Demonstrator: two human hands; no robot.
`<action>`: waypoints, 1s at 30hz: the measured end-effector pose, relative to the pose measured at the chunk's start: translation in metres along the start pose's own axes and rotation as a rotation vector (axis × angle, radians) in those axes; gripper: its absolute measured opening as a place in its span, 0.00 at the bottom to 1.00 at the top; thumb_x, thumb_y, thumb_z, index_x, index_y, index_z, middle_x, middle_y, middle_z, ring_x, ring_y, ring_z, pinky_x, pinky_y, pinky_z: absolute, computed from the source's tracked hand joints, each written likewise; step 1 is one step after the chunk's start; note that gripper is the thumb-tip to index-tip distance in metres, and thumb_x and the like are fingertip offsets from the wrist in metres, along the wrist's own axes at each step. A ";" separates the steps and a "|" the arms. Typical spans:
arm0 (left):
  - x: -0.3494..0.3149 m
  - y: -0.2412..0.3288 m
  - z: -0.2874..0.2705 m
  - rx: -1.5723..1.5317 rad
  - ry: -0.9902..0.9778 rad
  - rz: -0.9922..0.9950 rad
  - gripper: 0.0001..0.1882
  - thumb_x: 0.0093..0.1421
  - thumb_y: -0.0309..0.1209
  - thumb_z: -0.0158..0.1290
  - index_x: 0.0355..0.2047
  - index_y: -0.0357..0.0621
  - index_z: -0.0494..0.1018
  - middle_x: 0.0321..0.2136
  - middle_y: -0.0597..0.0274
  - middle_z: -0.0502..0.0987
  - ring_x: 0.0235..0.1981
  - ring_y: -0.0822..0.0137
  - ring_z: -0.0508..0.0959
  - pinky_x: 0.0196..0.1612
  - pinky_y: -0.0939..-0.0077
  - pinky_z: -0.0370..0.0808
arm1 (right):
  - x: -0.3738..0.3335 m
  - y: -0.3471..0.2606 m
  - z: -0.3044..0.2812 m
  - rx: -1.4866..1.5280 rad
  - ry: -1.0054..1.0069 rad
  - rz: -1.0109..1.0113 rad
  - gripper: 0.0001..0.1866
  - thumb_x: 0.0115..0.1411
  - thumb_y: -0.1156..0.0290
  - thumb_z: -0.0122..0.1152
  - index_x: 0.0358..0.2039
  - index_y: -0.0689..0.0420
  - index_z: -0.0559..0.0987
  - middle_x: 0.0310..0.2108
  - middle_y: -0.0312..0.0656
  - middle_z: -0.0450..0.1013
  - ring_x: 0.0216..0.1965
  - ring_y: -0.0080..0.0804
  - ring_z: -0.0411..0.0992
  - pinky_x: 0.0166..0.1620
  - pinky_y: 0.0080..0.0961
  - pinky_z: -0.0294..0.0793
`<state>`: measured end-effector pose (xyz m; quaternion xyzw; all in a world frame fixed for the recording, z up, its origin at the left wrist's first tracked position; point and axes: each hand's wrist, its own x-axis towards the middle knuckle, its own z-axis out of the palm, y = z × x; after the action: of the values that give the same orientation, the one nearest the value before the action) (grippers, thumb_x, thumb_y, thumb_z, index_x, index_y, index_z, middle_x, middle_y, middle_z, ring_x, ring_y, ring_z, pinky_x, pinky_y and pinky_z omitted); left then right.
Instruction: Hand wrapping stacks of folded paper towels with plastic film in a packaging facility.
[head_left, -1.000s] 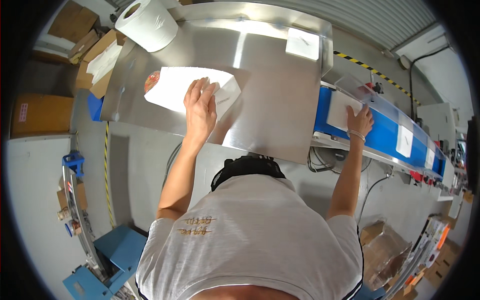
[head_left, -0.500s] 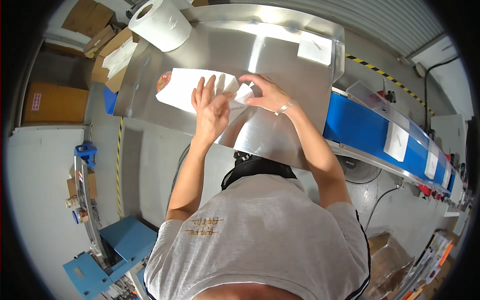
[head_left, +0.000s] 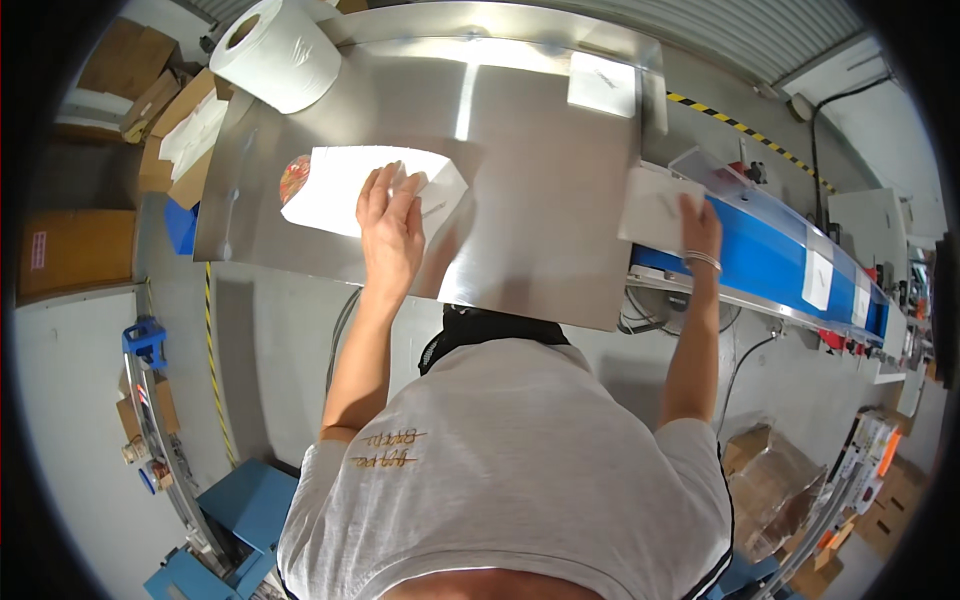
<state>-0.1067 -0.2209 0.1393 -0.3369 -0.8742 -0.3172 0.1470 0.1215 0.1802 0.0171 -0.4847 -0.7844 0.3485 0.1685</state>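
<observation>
A fanned stack of white paper pieces (head_left: 335, 188) lies on the left of the metal table (head_left: 545, 190). My left hand (head_left: 391, 222) rests on the stack's right part, fingers stretched out over the sheets. At the stack's left end shows a rounded red-patterned thing (head_left: 295, 179), mostly covered. My right hand (head_left: 704, 232), blurred, is at the start of the blue conveyor belt (head_left: 765, 246). It grips the right side of a flat white square piece (head_left: 652, 205), which spans the gap between the table's edge and the belt. Its fingertips are smeared by motion.
A big white roll (head_left: 290, 65) stands at the table's far left corner. Another white square (head_left: 602, 85) lies at the far right. More white pieces (head_left: 817, 278) ride farther along the belt, beside a clear guard (head_left: 708, 170). An open cardboard box (head_left: 185, 140) stands left of the table.
My right hand has moved from the stack to the right with a white square piece, onto the belt's start. My left hand has stayed on the stack. The view has shifted slightly.
</observation>
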 end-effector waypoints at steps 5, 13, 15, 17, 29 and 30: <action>-0.005 -0.004 0.003 0.028 0.032 0.026 0.16 0.50 0.18 0.54 0.40 0.45 0.78 0.54 0.48 0.68 0.59 0.43 0.61 0.60 0.50 0.56 | -0.022 -0.050 -0.003 -0.603 0.494 -0.366 0.30 0.51 0.53 0.64 0.49 0.60 0.71 0.46 0.55 0.70 0.43 0.56 0.70 0.47 0.42 0.69; -0.001 -0.002 -0.008 0.048 -0.084 0.103 0.14 0.51 0.22 0.56 0.39 0.49 0.79 0.58 0.47 0.63 0.62 0.42 0.56 0.63 0.47 0.47 | -0.091 -0.221 0.127 0.281 -0.743 -0.790 0.29 0.52 0.65 0.67 0.54 0.55 0.69 0.57 0.43 0.64 0.53 0.37 0.67 0.53 0.31 0.69; 0.004 0.001 -0.010 0.006 -0.122 0.068 0.18 0.50 0.27 0.58 0.44 0.49 0.76 0.60 0.44 0.59 0.63 0.41 0.53 0.63 0.46 0.46 | -0.087 -0.219 0.154 0.216 -0.615 -1.015 0.27 0.55 0.65 0.65 0.53 0.59 0.69 0.53 0.43 0.66 0.48 0.30 0.68 0.50 0.28 0.69; 0.002 -0.004 -0.013 -0.029 -0.089 0.007 0.22 0.50 0.30 0.60 0.47 0.47 0.74 0.60 0.41 0.57 0.63 0.39 0.51 0.63 0.46 0.45 | -0.097 -0.225 0.136 0.296 -0.776 -0.758 0.25 0.56 0.64 0.64 0.52 0.61 0.69 0.49 0.42 0.68 0.46 0.28 0.68 0.49 0.27 0.69; -0.002 -0.021 -0.009 0.019 -0.023 -0.001 0.18 0.53 0.18 0.53 0.44 0.45 0.76 0.53 0.51 0.69 0.57 0.47 0.64 0.59 0.55 0.59 | -0.035 -0.060 0.028 0.416 -0.027 -0.010 0.16 0.61 0.59 0.59 0.39 0.60 0.75 0.27 0.34 0.71 0.28 0.18 0.64 0.32 0.19 0.66; -0.003 -0.022 -0.008 0.024 -0.014 0.005 0.17 0.53 0.18 0.53 0.43 0.45 0.77 0.52 0.51 0.69 0.57 0.47 0.64 0.59 0.56 0.59 | -0.032 -0.057 0.021 0.401 -0.003 0.022 0.17 0.60 0.59 0.59 0.39 0.60 0.76 0.27 0.34 0.72 0.28 0.18 0.64 0.32 0.19 0.66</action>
<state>-0.1194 -0.2403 0.1345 -0.3395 -0.8781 -0.3041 0.1457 0.0875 0.1279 0.0448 -0.4494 -0.6941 0.5003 0.2568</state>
